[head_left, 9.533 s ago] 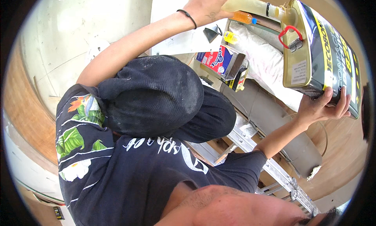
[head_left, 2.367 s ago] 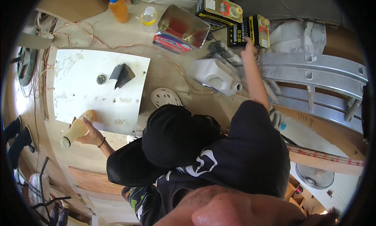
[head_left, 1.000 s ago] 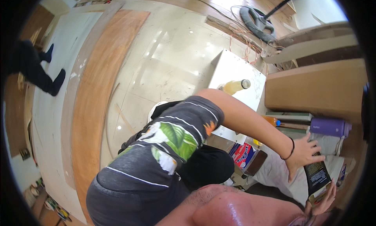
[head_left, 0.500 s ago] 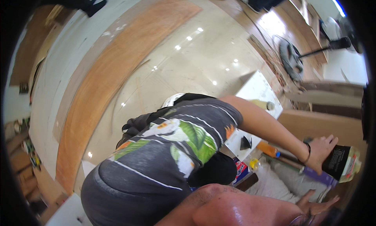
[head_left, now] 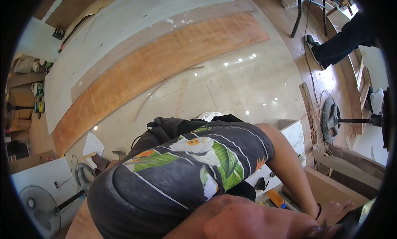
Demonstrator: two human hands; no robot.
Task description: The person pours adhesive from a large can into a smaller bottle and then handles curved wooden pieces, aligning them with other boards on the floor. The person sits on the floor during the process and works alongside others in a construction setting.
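Observation:
My left arm crosses to the lower right, with a dark band at the wrist. There my left hand [head_left: 333,210] is partly in view, its fingers stretched out and nothing seen in their grip. Close by is a dark package [head_left: 350,219] with a pale green and white edge [head_left: 367,210], cut by the dark rim of the picture. Whether the hand touches it I cannot tell. An orange bottle [head_left: 275,197] with a blue cap lies left of my forearm, near a small black pointed piece [head_left: 261,184] on a white panel [head_left: 292,136]. My right hand is hidden.
Long brown boards [head_left: 161,69] lie on the shiny tiled floor [head_left: 231,86]. A standing fan [head_left: 39,208] is at lower left. At right are another fan base [head_left: 330,119], cables, a wooden frame [head_left: 351,160] and a person's leg [head_left: 343,42].
The view has swung, so my left hand and the package sit lower and nearer the rim. My right hand, seen before beside the package, has gone from view.

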